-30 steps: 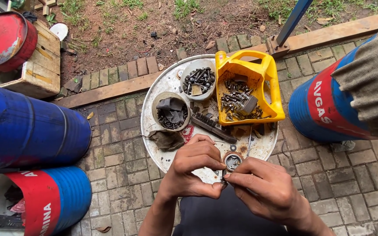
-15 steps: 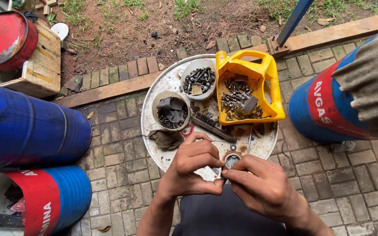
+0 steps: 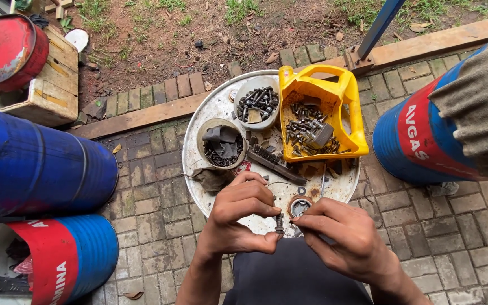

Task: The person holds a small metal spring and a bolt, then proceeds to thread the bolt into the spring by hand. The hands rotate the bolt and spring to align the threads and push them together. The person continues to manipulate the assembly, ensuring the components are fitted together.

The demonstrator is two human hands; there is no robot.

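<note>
Bolt sits at the drum lid's near edge, long axis upright; left hand pinched on it, thumb below, fingers above; right hand just beside, fingertips together at the shank, equally near; small round cap just behind.

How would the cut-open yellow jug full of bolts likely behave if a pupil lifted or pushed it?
The yellow jug probably feels heavy for its size, since metal bolts fill its bottom. Its thin plastic walls, cut open on top, would likely flex when gripped. Pushed across the round metal lid, it should slide rather than roll, lying on a flat side.
</note>
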